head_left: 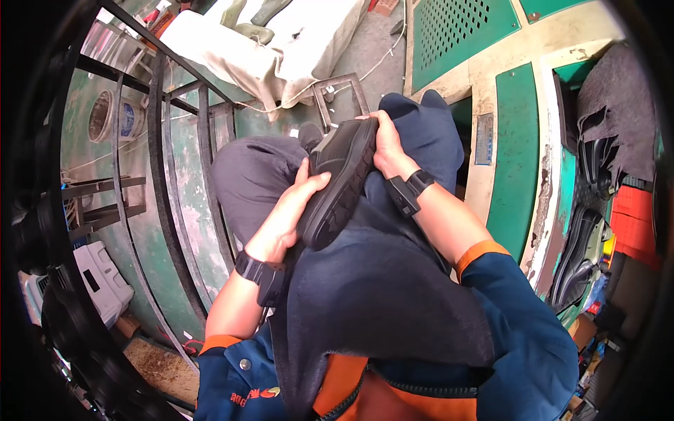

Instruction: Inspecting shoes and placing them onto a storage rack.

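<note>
A black shoe (342,175) with a thick treaded sole lies tilted on its side above my lap, its sole facing right. My left hand (291,209) grips its near left part, thumb laid along the upper and the other fingers hidden beneath. At the far end, my right hand (388,145) is closed round the shoe, its fingertips partly out of sight. Dark wristbands sit on both my wrists. A dark apron (386,288) covers my lap under the shoe.
Black metal rack bars (165,175) rise on my left, with a bucket (112,116) beyond them. Ahead is a white-draped surface (295,42) with olive shoe-like items. A green and cream machine (516,154) stands at the right, beside more black shoes (579,256).
</note>
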The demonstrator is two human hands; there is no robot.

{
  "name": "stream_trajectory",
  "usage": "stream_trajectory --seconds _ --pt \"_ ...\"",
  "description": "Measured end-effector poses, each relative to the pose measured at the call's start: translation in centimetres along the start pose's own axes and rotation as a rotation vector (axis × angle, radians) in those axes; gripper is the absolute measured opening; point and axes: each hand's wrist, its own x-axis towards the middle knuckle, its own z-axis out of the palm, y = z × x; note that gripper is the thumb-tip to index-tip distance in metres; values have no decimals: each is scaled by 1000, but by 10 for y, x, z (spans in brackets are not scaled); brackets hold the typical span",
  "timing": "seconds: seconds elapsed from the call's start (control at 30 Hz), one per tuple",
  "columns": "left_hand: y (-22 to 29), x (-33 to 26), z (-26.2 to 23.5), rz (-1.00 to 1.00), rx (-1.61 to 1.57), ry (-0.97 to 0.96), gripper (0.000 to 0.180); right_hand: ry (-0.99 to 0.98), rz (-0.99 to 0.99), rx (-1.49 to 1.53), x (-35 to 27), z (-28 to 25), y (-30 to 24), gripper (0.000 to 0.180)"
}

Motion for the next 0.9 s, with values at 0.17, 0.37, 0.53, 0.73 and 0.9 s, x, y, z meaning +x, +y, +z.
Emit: stream_trajectory --seconds 0.17,0.37,0.53,0.73,0.9 --pt "11 -1 4 62 299 63 76 -201 -119 -328 -31 6 -17 27" --pt "48 76 -7 296 375 81 78 -446 -210 -718 -29 46 -33 23" --pt "36 140 -10 274 352 178 73 -560 -199 -530 -21 46 -29 25" --pt "28 140 2 61 135 89 39 -477 -322 -456 -25 31 -9 27" --pt "33 108 8 -1 89 115 29 -438 -306 -400 -39 39 1 24"
